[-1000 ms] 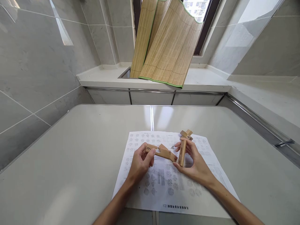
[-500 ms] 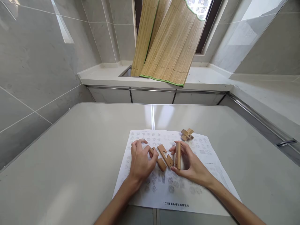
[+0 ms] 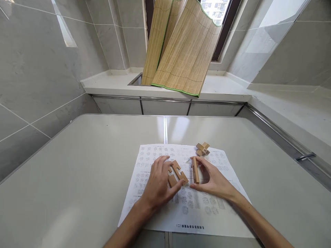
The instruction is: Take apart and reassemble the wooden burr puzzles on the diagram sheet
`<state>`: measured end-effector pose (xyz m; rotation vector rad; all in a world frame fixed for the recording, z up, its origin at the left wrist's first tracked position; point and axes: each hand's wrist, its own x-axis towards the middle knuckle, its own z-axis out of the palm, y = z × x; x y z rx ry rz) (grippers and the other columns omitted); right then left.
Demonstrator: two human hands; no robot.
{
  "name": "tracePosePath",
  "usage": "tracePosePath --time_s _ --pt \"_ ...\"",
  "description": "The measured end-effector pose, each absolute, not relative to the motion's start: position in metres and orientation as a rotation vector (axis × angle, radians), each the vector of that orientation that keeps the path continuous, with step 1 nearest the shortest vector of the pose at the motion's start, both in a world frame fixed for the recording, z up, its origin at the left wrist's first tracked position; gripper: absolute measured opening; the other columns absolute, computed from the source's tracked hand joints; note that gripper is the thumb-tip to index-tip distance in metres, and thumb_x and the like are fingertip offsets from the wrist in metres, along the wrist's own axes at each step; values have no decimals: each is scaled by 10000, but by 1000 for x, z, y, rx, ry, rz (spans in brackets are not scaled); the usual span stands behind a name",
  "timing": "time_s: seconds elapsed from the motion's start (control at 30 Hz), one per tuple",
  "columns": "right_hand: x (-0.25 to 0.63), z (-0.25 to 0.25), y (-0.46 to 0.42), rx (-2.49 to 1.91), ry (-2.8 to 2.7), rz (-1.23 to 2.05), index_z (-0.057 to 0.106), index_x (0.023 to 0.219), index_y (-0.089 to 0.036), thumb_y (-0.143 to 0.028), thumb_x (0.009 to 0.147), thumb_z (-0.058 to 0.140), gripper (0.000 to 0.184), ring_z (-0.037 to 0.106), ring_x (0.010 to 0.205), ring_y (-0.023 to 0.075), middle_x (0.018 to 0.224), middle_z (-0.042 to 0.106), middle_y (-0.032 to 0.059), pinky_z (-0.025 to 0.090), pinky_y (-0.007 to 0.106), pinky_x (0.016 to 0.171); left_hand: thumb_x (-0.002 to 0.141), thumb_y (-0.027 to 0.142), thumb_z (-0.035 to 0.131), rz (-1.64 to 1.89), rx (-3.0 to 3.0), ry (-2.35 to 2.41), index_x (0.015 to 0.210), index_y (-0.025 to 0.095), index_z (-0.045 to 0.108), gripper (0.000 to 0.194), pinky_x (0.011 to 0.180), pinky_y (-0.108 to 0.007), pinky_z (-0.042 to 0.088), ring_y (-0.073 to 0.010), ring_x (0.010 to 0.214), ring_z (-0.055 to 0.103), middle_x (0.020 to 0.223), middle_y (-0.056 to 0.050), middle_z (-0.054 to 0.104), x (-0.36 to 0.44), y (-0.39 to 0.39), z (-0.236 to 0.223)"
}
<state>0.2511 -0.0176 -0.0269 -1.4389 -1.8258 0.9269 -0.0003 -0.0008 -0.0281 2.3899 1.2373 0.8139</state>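
Observation:
My right hand (image 3: 210, 175) holds a notched wooden puzzle piece (image 3: 195, 170) on its edge between thumb and fingertips, with a slot in its left face. Over two more wooden pieces on the paper, my left hand (image 3: 160, 179) is spread with thumb and fingers apart. One of these, a notched wooden bar (image 3: 180, 172), lies slanted, and the thumb tip seems to touch its lower end. Beside it, a second notched bar (image 3: 172, 180) is partly covered by the left fingers.
The printed sheet (image 3: 160, 217), covered in small diagrams, lies on the pale table (image 3: 77, 172). At its far right edge sits an assembled wooden cross puzzle (image 3: 203, 149) marked with digits. A bamboo mat (image 3: 183, 58) hangs over the ledge by the window.
My left hand has loosened its pinch on the left bar and spread over both bars, which now lie closer together. The right hand still holds its piece. The view has shifted slightly.

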Motion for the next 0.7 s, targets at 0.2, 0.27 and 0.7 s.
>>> tracePosePath --time_s 0.2,0.27,0.7 --pt "250 -26 -17 -1391 -1875 945 540 1392 -281 -468 721 904 786 609 1275 346 1382 633 93 527 502 1072 863 406 819 763 2410 1151 1455 222 390 754 1176 -619 416 -394 1437 460 1501 -193 518 14 -5 -39" --pt "249 -28 -18 -1370 -1883 949 522 1410 -292 -465 734 900 794 599 1303 343 1413 620 94 511 510 1101 868 332 814 764 2379 1153 1450 236 401 720 1172 -607 427 -379 1427 478 1489 -174 537 13 -3 -38" --pt "247 -31 -24 -1328 -2161 681 468 1526 -350 -505 753 884 892 545 1283 391 1362 563 111 520 588 1069 813 273 794 614 2268 771 1484 276 448 754 1158 -567 453 -364 1376 517 1462 -135 584 -15 5 -11"
